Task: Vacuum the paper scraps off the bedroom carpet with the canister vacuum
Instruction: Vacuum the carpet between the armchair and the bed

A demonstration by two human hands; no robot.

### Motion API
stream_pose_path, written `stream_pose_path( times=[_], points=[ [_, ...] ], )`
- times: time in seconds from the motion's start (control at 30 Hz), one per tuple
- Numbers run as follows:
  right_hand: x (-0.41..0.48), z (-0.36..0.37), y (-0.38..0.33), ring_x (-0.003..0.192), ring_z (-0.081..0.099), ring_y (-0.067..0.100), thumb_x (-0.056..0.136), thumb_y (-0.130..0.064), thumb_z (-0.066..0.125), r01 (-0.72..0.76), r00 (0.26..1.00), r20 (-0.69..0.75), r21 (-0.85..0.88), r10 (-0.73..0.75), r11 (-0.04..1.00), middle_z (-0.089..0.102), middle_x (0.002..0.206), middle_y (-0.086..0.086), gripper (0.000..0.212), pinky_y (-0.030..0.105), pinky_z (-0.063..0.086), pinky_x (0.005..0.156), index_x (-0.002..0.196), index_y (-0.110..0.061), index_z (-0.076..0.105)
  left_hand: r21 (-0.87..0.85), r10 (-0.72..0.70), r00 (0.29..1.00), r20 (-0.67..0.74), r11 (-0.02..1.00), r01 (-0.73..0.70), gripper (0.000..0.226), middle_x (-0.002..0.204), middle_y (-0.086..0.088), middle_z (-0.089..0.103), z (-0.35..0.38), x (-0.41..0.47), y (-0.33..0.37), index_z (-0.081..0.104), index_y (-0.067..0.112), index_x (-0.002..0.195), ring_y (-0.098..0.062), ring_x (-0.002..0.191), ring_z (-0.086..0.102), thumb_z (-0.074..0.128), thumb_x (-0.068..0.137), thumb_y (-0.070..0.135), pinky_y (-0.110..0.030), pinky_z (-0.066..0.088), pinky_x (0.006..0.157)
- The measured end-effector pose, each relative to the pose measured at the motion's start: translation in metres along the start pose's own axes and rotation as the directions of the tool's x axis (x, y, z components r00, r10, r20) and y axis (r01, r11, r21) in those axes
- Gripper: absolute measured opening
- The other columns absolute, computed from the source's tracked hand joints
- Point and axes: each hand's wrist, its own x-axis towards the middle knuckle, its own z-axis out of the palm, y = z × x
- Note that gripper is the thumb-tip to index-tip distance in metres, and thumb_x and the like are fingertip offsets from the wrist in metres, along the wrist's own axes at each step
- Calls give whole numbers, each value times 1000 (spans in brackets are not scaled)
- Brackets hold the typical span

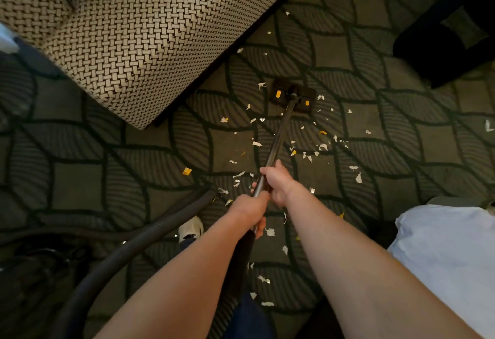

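carpet (80, 178) has paper scraps (322, 147) all over. left grip (250, 209) and right grip (278, 183) are clamped on the pipe (278, 135). the hose (120, 254) by the shoe (190, 227) could trip the person.

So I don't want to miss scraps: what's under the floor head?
Patterned carpet shows around the floor head, with paper scraps beside it; whatever lies beneath it is covered.
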Motion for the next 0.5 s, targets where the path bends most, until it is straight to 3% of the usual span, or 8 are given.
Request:
stream_pose_path(
  times=[0.07, 0.17, 0.27, 0.4, 0.5],
  points=[
    [1, -1, 6, 86, 60, 25, 102, -16, 41, 28, 999, -27, -22, -29, 999, 45, 138, 18, 65, 34, 56, 59, 154, -38, 11, -15, -2, 1000, -5, 1000, 2, 46, 52, -2, 49, 6, -1, -3, 58, 6, 98, -14, 38, 44, 38, 98, 48, -22, 38, 40],
    [4, -1, 14, 91, 59, 25, 100, -18, 40, 77, 992, -100, -55, -82, 996, 43, 144, 14, 67, 37, 56, 71, 155, -38, 8, -12, 6, 1000, -13, 1000, -6, 45, 53, -2, 50, 12, -8, -4, 59, 6, 100, -13, 38, 44, 38, 99, 46, -20, 38, 37],
    [1, 1, 22, 70, 54, 17, 100, -18, 40, 69, 992, -105, -25, -72, 997, 50, 134, 14, 66, 29, 49, 54, 154, -40, 9, -20, 12, 1000, -9, 1000, -12, 43, 54, -2, 50, 12, -14, -11, 59, 6, 96, -14, 39, 45, 39, 99, 44, -21, 39, 38],
    [-6, 5, 40, 61, 50, 16, 102, -17, 38, 38, 995, -94, -37, -42, 999, 53, 105, 9, 66, 27, 47, 48, 155, -39, 6, -30, -29, 999, -20, 999, 29, 42, 55, -2, 51, 6, -16, -32, 58, 7, 94, -14, 38, 46, 40, 98, 44, -18, 39, 37],
    [-7, 10, 53, 66, 51, 16, 102, -19, 38, 25, 994, -102, -41, -30, 999, 48, 117, 7, 67, 26, 48, 46, 154, -43, 5, -51, -9, 1000, -10, 999, 9, 49, 52, -2, 50, 5, -18, -47, 59, 6, 92, -14, 37, 46, 35, 99, 48, -19, 40, 39]
  ],
)
